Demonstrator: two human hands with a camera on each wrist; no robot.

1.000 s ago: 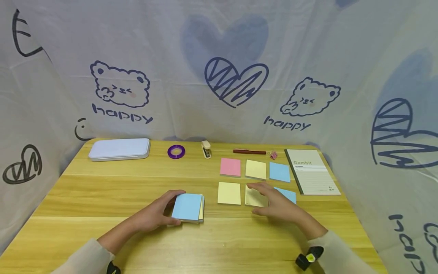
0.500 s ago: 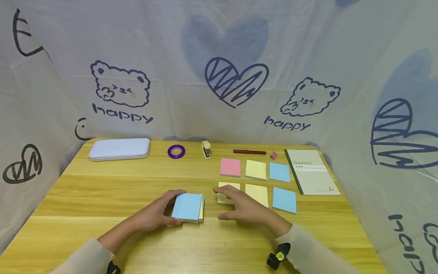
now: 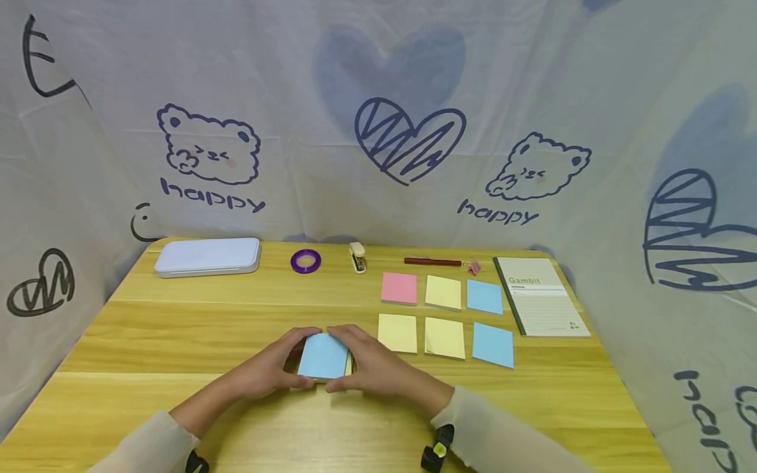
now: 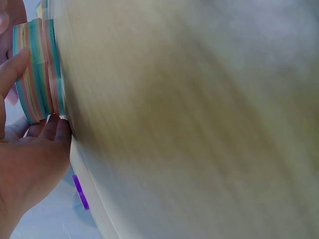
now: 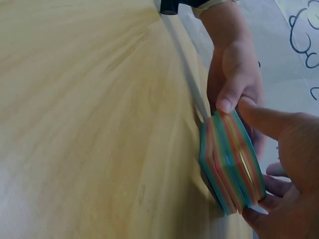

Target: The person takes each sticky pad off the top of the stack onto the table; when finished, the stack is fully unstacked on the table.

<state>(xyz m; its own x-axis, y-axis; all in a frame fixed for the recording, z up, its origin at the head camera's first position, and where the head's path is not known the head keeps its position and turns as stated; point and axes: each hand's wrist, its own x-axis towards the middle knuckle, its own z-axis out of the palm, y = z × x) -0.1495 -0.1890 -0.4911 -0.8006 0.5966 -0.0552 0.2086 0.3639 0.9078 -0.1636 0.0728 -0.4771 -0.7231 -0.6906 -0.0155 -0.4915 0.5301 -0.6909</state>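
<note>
A stack of sticky note pads, blue on top, lies on the wooden table between both hands. My left hand grips its left side, thumb at the near edge and fingers at the far edge. From the other side my right hand holds it the same way, covering its right part. Striped layers of the stack show in the right wrist view, where the two thumbs meet at one edge. To the right lie two rows of single pads: pink, yellow and blue.
Along the back edge stand a white pencil case, a purple tape roll, a small stapler, a dark red pen and a pink clip. A notebook lies at the right. A printed cloth hangs behind.
My right hand has moved left from over the yellow pads to the stack and taken hold of its right side. My left hand has stayed on the stack.
</note>
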